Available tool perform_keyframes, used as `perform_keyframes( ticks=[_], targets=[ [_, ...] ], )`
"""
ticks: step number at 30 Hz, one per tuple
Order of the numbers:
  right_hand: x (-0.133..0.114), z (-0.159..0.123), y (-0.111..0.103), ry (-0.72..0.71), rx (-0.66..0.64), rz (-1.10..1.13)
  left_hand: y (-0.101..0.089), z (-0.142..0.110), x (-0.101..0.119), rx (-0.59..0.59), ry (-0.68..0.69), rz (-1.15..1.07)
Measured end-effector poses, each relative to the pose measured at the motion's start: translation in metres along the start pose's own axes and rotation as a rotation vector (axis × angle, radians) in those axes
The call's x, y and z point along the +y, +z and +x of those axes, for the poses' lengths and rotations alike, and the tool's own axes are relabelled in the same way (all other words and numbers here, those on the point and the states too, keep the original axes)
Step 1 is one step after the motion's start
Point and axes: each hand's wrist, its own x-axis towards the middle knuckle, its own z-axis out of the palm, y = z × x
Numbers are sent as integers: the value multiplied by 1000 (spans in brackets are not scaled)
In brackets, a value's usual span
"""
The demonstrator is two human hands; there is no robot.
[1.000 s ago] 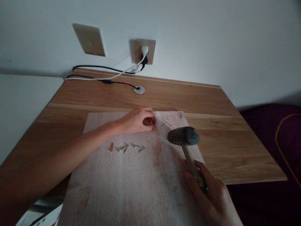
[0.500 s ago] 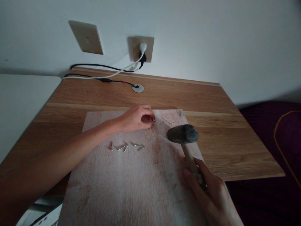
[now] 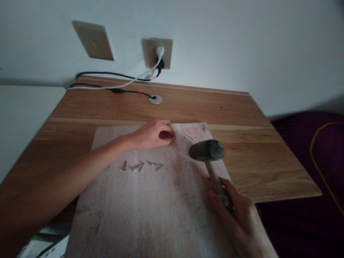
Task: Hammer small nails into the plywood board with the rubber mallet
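Mallet (image 3: 206, 150) is in the right hand (image 3: 242, 218), whose fingers close around its handle; its dark head is near the right edge of the board (image 3: 129, 211). The left hand (image 3: 153, 134) pinches one small metal fastener (image 3: 173, 137) near the far edge. Several loose fasteners (image 3: 137, 167) lie nearer, left of the middle. The board lies on the wooden surface (image 3: 255, 157).

black-headed mallet (image 3: 206, 150) tilted; metal fastener (image 3: 173, 137) by board (image 3: 134, 208)

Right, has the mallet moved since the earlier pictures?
No, the mallet shows no clear shift against the far right corner of the board; only the view has drifted.
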Motion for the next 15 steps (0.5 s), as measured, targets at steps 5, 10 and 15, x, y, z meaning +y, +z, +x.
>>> perform_keyframes(
  ticks=[5,10,15],
  targets=[
    [10,3,-3,-71,-55,-12,0,2,2,1,6,-3],
    [15,4,-3,-104,-65,-32,-1,2,3,-4,-14,8],
    [14,4,-4,-137,-55,-51,-2,1,3,-7,-19,-10]
  ],
)
